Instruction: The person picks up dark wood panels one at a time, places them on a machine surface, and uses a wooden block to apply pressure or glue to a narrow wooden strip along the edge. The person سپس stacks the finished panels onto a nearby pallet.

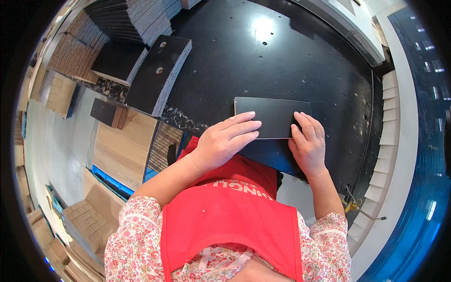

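A thin, dark rectangular board is in front of me at the near edge of the black workbench. My left hand grips the board's left end, with its fingers laid together across the top; the thumb is hidden. At the other end, my right hand holds the right edge, its fingers bent over the corner and its thumb by the near side. Whether the board rests flat or is slightly raised I cannot tell.
Left on the bench lie a thick black board with two round holes and stacked dark boards. Wood chips litter the near-left edge. Wood-grain panels sit lower left. A white rail borders the right, near a yellow-fitted metal piece.
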A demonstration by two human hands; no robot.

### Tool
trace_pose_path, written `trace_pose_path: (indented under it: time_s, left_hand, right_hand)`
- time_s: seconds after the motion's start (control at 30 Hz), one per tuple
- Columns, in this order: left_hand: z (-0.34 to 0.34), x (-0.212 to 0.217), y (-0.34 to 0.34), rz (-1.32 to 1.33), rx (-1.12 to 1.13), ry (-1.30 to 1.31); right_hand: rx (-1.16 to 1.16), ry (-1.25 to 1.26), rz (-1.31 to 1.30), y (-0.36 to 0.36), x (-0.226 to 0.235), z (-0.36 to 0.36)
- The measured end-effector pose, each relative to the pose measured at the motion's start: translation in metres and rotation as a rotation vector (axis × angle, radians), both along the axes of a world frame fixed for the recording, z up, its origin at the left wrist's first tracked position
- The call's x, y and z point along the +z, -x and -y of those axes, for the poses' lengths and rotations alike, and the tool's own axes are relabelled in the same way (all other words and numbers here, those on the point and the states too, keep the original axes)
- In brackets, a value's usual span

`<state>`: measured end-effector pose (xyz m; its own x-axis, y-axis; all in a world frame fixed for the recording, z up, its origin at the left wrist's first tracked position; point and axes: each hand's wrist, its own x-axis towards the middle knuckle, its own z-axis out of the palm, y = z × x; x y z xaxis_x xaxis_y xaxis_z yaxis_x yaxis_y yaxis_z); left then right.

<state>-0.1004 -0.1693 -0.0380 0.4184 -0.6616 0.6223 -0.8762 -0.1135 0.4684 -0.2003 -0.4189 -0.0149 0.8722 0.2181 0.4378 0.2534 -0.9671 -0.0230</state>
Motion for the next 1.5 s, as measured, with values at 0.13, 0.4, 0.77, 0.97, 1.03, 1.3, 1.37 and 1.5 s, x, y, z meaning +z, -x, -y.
trace_pose_path:
  time_s: [0.13,0.4,0.77,0.97,1.03,1.3,1.37,1.5]
  left_hand:
    - [0.000,0.000,0.006,0.037,0.006,0.018]
    - [0.002,0.010,0.012,0.066,-0.006,0.068]
    - [0.009,0.018,0.008,-0.008,-0.043,0.092]
    - [0.008,0.020,-0.016,-0.116,0.087,0.235]
    - [0.004,0.018,-0.026,-0.116,0.194,0.194]
    - [0.006,0.002,-0.039,-0.280,0.319,0.109]
    - [0.005,0.002,-0.039,-0.308,0.318,0.104]
    - [0.005,0.003,-0.040,-0.337,0.315,0.090]
  right_hand:
    - [0.019,-0.016,-0.012,0.002,0.000,0.001]
    - [0.043,-0.043,-0.013,0.001,-0.002,0.002]
    - [0.025,-0.016,0.008,-0.002,0.004,0.010]
    - [0.078,0.082,0.151,-0.010,0.033,0.018]
    - [-0.019,0.167,0.065,-0.003,0.042,0.016]
    - [-0.510,0.515,0.003,0.010,0.038,0.082]
    - [-0.654,0.557,-0.007,0.010,0.033,0.113]
    - [-0.916,0.625,-0.092,0.013,0.023,0.185]
